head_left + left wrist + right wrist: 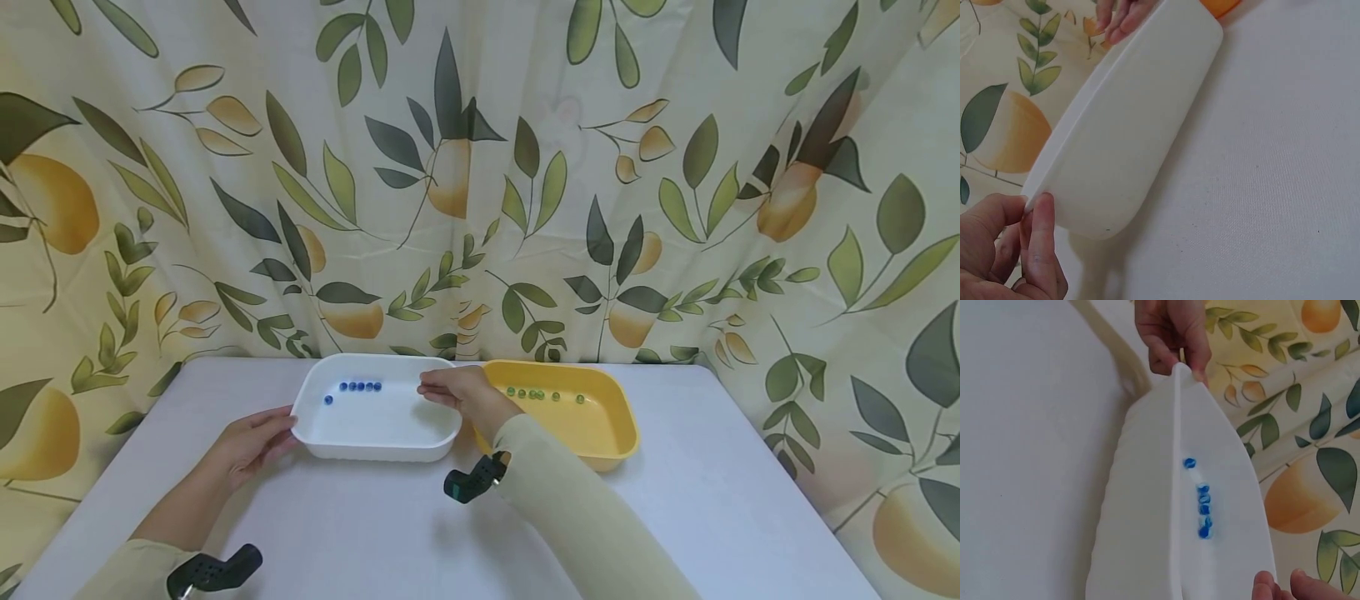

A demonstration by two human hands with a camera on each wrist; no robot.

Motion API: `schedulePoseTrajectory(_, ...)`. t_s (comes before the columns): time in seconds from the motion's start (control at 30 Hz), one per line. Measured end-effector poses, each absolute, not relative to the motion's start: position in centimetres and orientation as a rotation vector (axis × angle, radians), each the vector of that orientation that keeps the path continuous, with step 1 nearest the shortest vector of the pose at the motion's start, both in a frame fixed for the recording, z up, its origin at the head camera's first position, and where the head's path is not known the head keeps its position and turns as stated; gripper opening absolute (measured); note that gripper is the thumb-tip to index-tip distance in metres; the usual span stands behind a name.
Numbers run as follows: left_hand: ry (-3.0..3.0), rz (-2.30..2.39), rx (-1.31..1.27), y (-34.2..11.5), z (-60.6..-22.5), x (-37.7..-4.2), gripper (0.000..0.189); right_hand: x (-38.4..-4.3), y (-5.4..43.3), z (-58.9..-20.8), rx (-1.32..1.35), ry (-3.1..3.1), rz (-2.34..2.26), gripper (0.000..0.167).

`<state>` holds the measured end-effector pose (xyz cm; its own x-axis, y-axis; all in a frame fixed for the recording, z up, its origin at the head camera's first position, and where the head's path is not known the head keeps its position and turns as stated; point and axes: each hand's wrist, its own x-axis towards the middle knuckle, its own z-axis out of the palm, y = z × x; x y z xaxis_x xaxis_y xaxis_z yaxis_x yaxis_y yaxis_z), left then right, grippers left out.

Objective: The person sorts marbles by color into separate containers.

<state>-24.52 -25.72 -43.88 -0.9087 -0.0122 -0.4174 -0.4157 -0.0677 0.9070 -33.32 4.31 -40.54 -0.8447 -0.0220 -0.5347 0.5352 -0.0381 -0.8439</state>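
Observation:
My left hand (pixel 251 447) pinches the left rim of a white plastic tray (pixel 375 429), thumb and fingers on either side of the edge in the left wrist view. Several blue glass marbles (pixel 361 387) lie inside it, most in a row toward the back wall and one apart at the left. Over the tray's right end hovers my right hand (pixel 468 396), fingers pointing left. In the right wrist view only its fingertips (pixel 1264 584) show, and no marble is visible between them.
A yellow tray (pixel 618 417) stands right beside the white one, partly behind my right forearm. Several green marbles (pixel 556 397) lie along its back side. Both trays rest on a white-covered table (pixel 360 533), with a leaf-and-fruit patterned curtain (pixel 525 250) behind it.

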Motion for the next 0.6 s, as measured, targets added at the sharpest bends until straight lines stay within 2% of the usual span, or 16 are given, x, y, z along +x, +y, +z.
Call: schedulePoseTrajectory(0.6,1.933,2.07,-0.466,-25.7,-43.9,-24.5,0.06,-32.9,5.9,-39.7,0.467,1.784,-1.953,0.027)
